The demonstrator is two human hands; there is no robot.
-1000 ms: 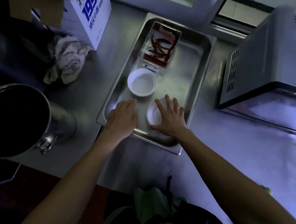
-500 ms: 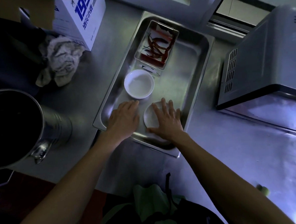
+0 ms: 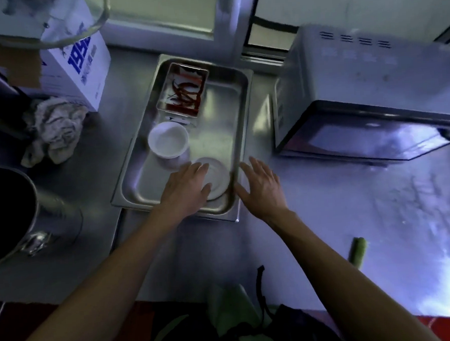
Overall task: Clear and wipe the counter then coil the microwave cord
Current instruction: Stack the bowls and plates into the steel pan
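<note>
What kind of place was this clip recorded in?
Most likely a commercial or canteen kitchen: a stainless steel counter carrying a steel tray with a container of dried chillies, a large metal pot, and a microwave.

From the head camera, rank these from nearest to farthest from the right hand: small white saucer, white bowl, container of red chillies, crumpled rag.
1. Small white saucer: in the tray, just left of the right hand.
2. White bowl: mid-tray.
3. Container of red chillies: tray's far end.
4. Crumpled rag: on the counter, far left.
</note>
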